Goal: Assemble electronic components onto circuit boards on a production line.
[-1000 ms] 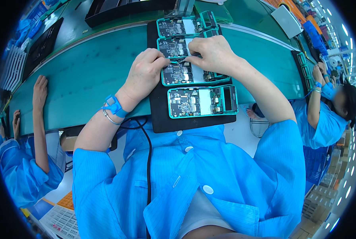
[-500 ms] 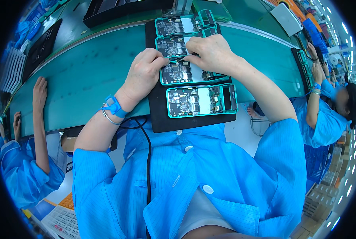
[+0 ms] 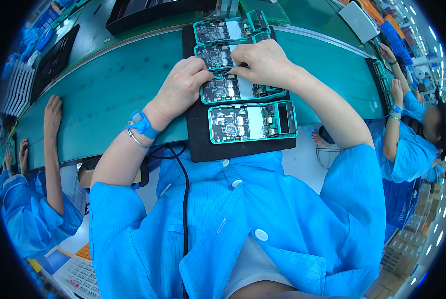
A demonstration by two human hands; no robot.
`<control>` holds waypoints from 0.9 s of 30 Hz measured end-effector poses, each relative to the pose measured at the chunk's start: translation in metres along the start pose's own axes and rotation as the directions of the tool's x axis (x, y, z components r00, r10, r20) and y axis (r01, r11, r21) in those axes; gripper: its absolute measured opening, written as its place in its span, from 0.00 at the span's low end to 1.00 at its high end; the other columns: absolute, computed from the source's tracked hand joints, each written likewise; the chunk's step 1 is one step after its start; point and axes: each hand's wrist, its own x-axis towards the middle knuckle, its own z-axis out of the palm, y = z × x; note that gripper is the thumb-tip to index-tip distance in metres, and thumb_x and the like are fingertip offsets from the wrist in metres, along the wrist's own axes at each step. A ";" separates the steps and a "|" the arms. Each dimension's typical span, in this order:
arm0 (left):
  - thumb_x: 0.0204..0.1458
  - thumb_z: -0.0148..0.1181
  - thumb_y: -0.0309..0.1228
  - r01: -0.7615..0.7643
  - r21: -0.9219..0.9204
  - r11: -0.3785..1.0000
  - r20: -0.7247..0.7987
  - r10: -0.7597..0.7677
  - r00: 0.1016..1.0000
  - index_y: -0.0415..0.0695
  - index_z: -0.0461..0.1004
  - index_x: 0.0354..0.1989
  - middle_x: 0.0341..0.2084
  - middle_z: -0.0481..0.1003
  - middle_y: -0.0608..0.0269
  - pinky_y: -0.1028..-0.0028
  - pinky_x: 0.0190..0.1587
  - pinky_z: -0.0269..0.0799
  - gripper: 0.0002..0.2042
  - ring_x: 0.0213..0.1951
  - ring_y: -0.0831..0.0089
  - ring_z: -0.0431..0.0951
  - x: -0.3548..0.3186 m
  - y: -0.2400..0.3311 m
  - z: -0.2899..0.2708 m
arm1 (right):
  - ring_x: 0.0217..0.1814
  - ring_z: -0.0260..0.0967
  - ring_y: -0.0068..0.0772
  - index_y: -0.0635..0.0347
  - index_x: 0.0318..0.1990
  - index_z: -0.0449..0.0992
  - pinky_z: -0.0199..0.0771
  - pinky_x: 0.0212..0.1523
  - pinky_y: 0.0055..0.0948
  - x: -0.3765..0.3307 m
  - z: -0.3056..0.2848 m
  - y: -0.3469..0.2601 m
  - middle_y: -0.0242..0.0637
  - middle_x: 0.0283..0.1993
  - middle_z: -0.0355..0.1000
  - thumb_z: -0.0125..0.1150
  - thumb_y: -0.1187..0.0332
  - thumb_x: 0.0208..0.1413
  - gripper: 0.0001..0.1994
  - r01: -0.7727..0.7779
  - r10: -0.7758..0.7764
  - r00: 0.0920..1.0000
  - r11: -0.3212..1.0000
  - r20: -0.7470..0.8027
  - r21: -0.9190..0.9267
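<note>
Several open teal device housings with exposed circuit boards lie in a column on a black mat (image 3: 243, 153). Both hands meet over the upper edge of the third housing (image 3: 220, 92), counted from the far end. My left hand (image 3: 183, 82) is closed in a pinch there, with a small teal bit at its fingertips that I cannot make out. My right hand (image 3: 264, 61) is also pinched, covering part of the second housing (image 3: 213, 56); a thin pointed thing shows at its fingertips, too small to name. Nearest me lies another housing (image 3: 230, 124), and the farthest housing (image 3: 218, 31) is beyond my hands.
The mat rests across a green belt-like worktop (image 3: 118, 84). A black tray (image 3: 158, 12) stands beyond it. Co-workers' arms reach in at left (image 3: 52, 129) and right (image 3: 395, 99). A black cable (image 3: 187, 199) hangs down my front from near the mat.
My hands stay pinched at the same housing, with only small shifts of the fingers. The housings sit slightly higher in the picture. The co-worker at right has raised an arm.
</note>
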 end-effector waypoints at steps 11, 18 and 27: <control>0.46 0.67 0.19 0.184 -0.162 0.969 -0.117 -0.204 0.972 0.41 0.80 0.32 0.30 0.74 0.59 0.65 0.34 0.74 0.06 0.34 0.61 0.77 -0.022 0.042 -0.011 | 0.30 0.75 0.41 0.57 0.29 0.77 0.72 0.29 0.38 -0.035 -0.024 -0.019 0.35 0.30 0.74 0.68 0.57 0.53 0.13 0.013 0.001 0.994 0.993 -0.113 0.117; 0.42 0.65 0.17 0.177 -0.130 0.976 -0.094 -0.190 0.977 0.40 0.80 0.33 0.31 0.75 0.59 0.65 0.36 0.74 0.09 0.35 0.61 0.78 -0.029 0.065 -0.011 | 0.30 0.78 0.46 0.60 0.27 0.79 0.77 0.30 0.42 -0.058 -0.030 -0.040 0.40 0.30 0.76 0.68 0.59 0.51 0.13 -0.005 0.009 1.000 0.989 -0.021 0.145; 0.39 0.65 0.16 0.092 -0.055 0.994 -0.062 -0.095 0.994 0.39 0.80 0.34 0.32 0.74 0.59 0.66 0.37 0.73 0.11 0.36 0.62 0.77 -0.032 0.066 -0.010 | 0.26 0.74 0.41 0.58 0.28 0.76 0.68 0.24 0.39 -0.063 -0.015 -0.045 0.36 0.27 0.72 0.68 0.58 0.54 0.13 0.006 -0.002 0.999 0.996 -0.049 0.084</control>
